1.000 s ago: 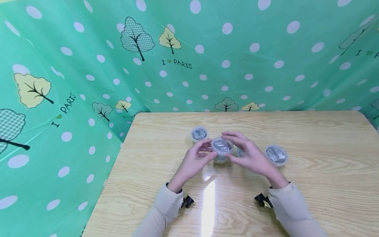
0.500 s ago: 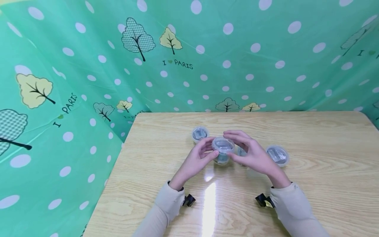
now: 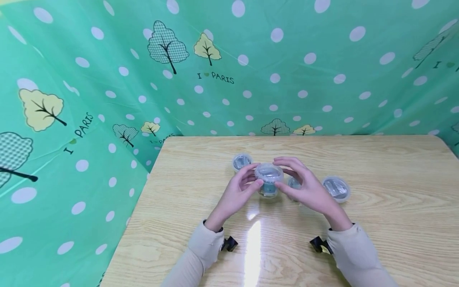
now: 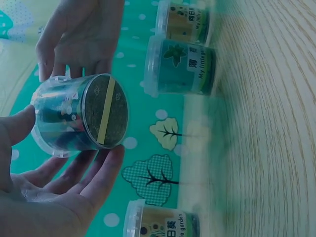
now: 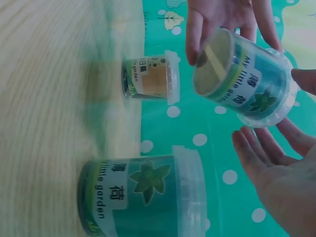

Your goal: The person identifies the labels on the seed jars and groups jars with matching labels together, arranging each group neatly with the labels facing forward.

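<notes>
A small clear lidded cup (image 3: 269,180) with a green label is held off the wooden table (image 3: 376,167) between both hands. My left hand (image 3: 255,176) grips its left side with thumb and fingers. My right hand (image 3: 283,175) grips the right side, fingers curved over the lid rim. In the left wrist view the cup (image 4: 79,116) shows its dark underside with a pale strip, my left hand (image 4: 64,163) curled beneath it. The right wrist view shows the cup (image 5: 247,79) tilted, with my right hand (image 5: 276,148) below it.
Three more lidded cups stand on the table: one (image 3: 242,161) behind the left hand, one (image 3: 294,183) mostly hidden by the right hand, one (image 3: 336,188) further right. A green dotted curtain (image 3: 251,71) closes the back and left. The table's left edge (image 3: 136,211) is close.
Both hands have raised the cup a little off the table and moved it slightly away from me. The other cups have not moved.
</notes>
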Demonstrator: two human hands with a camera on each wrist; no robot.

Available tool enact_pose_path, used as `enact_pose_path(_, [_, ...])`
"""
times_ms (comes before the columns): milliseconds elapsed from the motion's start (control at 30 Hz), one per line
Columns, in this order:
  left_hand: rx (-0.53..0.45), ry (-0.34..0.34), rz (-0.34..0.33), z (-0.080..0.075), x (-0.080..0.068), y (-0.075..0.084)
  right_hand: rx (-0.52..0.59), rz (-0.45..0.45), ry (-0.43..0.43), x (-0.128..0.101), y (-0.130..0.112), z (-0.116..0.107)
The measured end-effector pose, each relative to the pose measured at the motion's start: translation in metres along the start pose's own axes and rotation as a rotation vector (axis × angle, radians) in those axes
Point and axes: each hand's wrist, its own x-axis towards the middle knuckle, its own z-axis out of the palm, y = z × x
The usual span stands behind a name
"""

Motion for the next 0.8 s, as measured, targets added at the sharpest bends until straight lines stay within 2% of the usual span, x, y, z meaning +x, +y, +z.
enact_pose_path(300, [-0.038, 0.041, -0.026, 0.002, 0.001, 0.004, 0.062, 0.081, 0.061, -0.005, 0.004, 0.007])
enact_pose_path(800, [-0.038, 0.077, -0.052, 0.006, -0.001, 0.008, 0.056, 0.127, 0.118, -0.004, 0.002, 0.013])
